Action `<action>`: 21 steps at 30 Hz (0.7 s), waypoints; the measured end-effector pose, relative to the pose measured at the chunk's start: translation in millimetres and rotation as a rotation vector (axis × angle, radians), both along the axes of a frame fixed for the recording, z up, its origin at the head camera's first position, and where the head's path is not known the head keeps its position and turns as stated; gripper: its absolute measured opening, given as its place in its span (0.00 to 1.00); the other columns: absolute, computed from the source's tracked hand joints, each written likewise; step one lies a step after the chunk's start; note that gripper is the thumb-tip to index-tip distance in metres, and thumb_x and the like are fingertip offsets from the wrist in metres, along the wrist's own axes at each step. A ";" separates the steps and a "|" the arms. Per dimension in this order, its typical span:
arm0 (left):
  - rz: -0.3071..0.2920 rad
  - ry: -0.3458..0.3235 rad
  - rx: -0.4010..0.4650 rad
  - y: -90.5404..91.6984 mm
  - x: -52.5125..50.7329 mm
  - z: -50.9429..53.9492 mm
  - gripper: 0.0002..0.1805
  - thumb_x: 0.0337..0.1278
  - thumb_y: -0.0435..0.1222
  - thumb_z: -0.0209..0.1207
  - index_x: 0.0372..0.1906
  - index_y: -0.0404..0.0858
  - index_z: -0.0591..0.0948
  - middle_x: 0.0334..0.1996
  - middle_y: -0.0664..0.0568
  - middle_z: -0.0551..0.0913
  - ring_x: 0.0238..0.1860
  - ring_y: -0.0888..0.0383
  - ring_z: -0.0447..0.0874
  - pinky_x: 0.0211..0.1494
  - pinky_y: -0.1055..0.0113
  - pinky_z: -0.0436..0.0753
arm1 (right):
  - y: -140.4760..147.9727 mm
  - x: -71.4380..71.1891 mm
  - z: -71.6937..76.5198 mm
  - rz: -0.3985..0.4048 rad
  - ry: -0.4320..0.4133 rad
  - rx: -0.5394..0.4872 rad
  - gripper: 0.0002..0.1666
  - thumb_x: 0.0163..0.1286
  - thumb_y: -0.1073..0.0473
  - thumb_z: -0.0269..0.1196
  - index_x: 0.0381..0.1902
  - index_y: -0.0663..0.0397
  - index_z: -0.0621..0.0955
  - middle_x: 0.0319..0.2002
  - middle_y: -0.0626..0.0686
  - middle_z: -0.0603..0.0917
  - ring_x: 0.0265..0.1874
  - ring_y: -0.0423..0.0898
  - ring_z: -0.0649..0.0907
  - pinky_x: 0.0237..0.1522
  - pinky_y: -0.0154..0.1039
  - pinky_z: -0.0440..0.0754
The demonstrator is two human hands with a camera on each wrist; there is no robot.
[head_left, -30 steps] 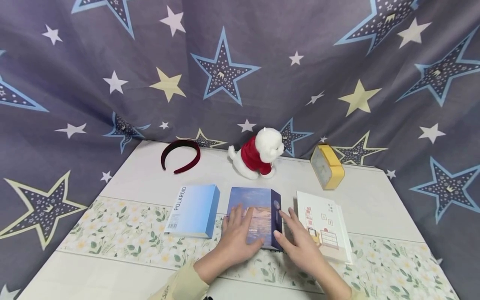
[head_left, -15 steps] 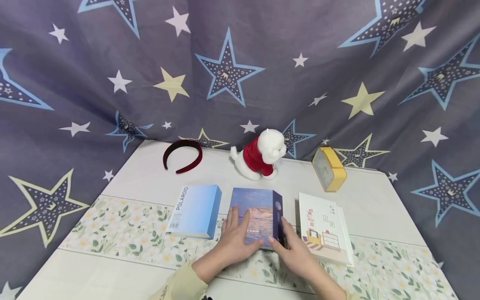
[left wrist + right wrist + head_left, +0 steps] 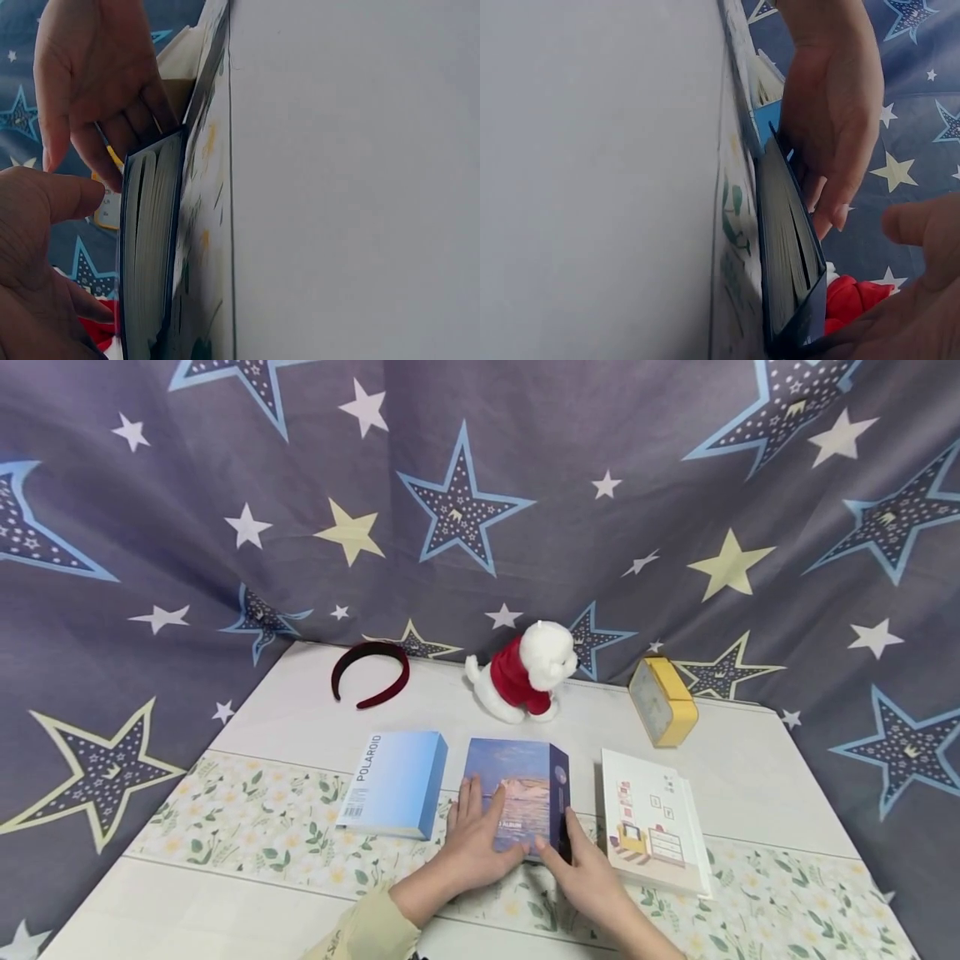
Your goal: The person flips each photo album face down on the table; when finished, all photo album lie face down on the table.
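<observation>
A blue photo album (image 3: pixel 525 764) with a painted seascape on its cover lies on the table, its dark spine facing right. Across the lower left of the cover rests my left hand (image 3: pixel 476 847), fingers stretched out. My right hand (image 3: pixel 590 872) is at the spine side, fingers along the spine and thumb out over the cover's lower right. In the right wrist view that thumb (image 3: pixel 906 223) stands apart from the cover. The album's page edges (image 3: pixel 150 240) show in the left wrist view, between its closed covers.
Left of the album lies a light blue POLAROID album (image 3: pixel 393 781); a white illustrated album (image 3: pixel 652 814) lies to its right. Behind them are a dark red headband (image 3: pixel 390 693), a white plush dog (image 3: pixel 547 652) in red and a yellow clock (image 3: pixel 663 702). A starry curtain (image 3: pixel 570 552) backs the table.
My right hand has come left from beside the white album to the blue album's spine. My left hand stays on the cover. The head view has shifted slightly.
</observation>
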State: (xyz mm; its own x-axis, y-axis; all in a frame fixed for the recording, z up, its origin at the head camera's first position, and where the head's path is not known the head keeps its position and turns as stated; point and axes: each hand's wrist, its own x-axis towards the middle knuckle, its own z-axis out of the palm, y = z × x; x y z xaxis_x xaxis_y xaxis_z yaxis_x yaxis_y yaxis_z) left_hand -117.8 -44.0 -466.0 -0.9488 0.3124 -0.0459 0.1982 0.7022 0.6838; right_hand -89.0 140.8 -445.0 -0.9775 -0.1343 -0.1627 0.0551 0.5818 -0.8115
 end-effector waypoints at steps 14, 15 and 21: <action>0.027 -0.046 0.079 0.0 -0.8 0.4 0.50 0.56 0.56 0.61 0.75 0.32 0.56 0.74 0.28 0.35 0.75 0.37 0.26 0.71 0.35 0.42 | -6.4 -0.8 -0.2 -0.050 0.026 -0.083 0.40 0.75 0.48 0.54 0.73 0.69 0.58 0.73 0.72 0.53 0.71 0.68 0.55 0.68 0.63 0.54; 0.031 -0.048 0.085 0.4 -1.0 -0.1 0.50 0.55 0.56 0.61 0.75 0.33 0.56 0.75 0.28 0.35 0.75 0.37 0.26 0.71 0.35 0.42 | -6.6 -1.2 -0.2 -0.061 0.033 -0.099 0.39 0.75 0.49 0.54 0.73 0.69 0.58 0.73 0.71 0.52 0.71 0.68 0.54 0.68 0.62 0.54; 0.052 -0.055 0.131 2.5 -1.9 -1.3 0.49 0.56 0.56 0.61 0.75 0.35 0.57 0.75 0.29 0.35 0.75 0.37 0.27 0.71 0.34 0.41 | -7.4 -1.6 -0.3 -0.114 0.072 -0.204 0.38 0.76 0.53 0.53 0.73 0.70 0.57 0.74 0.73 0.47 0.72 0.70 0.51 0.68 0.61 0.54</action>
